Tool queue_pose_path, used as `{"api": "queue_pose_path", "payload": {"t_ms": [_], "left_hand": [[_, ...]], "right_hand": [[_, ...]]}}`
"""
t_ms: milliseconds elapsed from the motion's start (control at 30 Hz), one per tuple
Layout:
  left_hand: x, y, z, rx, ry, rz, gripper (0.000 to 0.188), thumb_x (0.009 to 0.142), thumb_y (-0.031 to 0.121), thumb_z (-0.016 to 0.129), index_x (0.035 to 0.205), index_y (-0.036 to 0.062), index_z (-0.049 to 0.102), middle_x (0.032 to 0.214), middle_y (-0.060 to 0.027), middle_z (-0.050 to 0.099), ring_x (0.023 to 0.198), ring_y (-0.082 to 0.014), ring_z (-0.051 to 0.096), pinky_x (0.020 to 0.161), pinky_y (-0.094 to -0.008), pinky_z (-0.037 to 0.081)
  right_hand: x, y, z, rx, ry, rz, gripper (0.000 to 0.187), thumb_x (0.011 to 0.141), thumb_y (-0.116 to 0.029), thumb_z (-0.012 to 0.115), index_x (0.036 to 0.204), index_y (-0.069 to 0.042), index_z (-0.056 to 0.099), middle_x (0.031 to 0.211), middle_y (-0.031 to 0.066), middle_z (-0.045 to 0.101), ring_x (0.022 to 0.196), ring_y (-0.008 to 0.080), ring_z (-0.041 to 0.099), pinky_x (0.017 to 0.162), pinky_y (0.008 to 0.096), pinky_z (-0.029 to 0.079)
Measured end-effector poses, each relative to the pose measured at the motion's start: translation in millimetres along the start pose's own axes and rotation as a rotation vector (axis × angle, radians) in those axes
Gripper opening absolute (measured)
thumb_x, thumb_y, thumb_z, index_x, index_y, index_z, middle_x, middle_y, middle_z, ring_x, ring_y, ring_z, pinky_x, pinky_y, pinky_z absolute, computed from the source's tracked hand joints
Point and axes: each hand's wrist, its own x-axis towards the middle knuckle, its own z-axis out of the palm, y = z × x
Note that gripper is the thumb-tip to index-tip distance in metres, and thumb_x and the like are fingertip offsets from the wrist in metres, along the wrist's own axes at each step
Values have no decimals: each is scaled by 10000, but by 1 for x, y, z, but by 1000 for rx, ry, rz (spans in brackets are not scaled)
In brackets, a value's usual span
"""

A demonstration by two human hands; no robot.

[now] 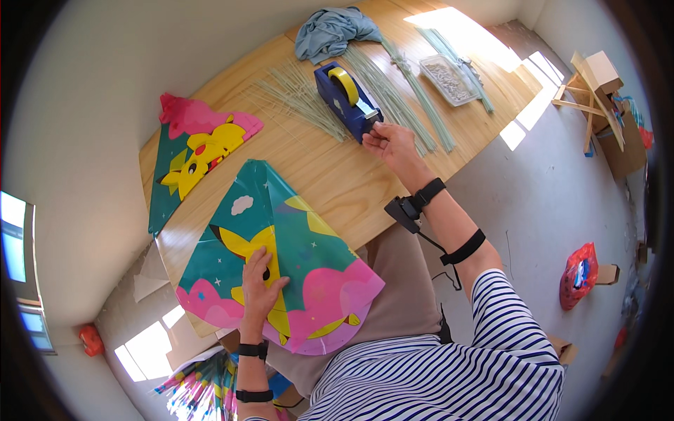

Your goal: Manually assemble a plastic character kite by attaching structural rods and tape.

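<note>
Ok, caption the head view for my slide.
Left hand on a printed sheet, right hand at the blue tape dispenser on a wooden table.

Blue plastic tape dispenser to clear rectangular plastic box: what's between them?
Head view: thin pale-green rods lie on the wooden tabletop between the blue tape dispenser and the clear plastic box.

Looks like a small workshop, judging by thin rods (pixel 383 91), a tape dispenser (pixel 337 105) and printed sheets (pixel 288 238) at a wooden table (pixel 351 193) above a grey floor (pixel 533 203).

Teal-pink sheet (pixel 314 256), spread out, blue tape dispenser (pixel 340 107)
</note>
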Motion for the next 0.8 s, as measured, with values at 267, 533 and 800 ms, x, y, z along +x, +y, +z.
{"api": "queue_pose_path", "payload": {"t_ms": [267, 533, 800], "left_hand": [[9, 26, 10, 110, 142, 34, 537, 670, 144, 841, 1136, -25, 633, 1157, -180, 597, 1079, -335, 562, 920, -408, 466], [-12, 27, -4, 147, -28, -358, 411, 662, 206, 849, 958, 20, 634, 777, -122, 633, 725, -313, 625, 635, -413, 477], [-11, -4, 8, -114, 14, -363, 215, 711, 154, 790, 734, 7, 635, 678, -128, 654, 644, -285, 645, 608, -397, 480]], "right_hand": [[14, -1, 17, -335, 226, -171, 103, 837, -11, 670, 757, 17, 612, 679, 101, 633, 514, 206, 628, 508, 350, 552], [16, 9, 30, -572, 300, -303, 130, 791, -4, 657, 683, 52, 611, 609, 131, 622, 436, 215, 603, 409, 331, 496], [-2, 17, -15, -672, 157, -451, 84, 841, -52, 653, 774, -1, 660, 640, 50, 602, 493, 139, 559, 454, 275, 454]]}}
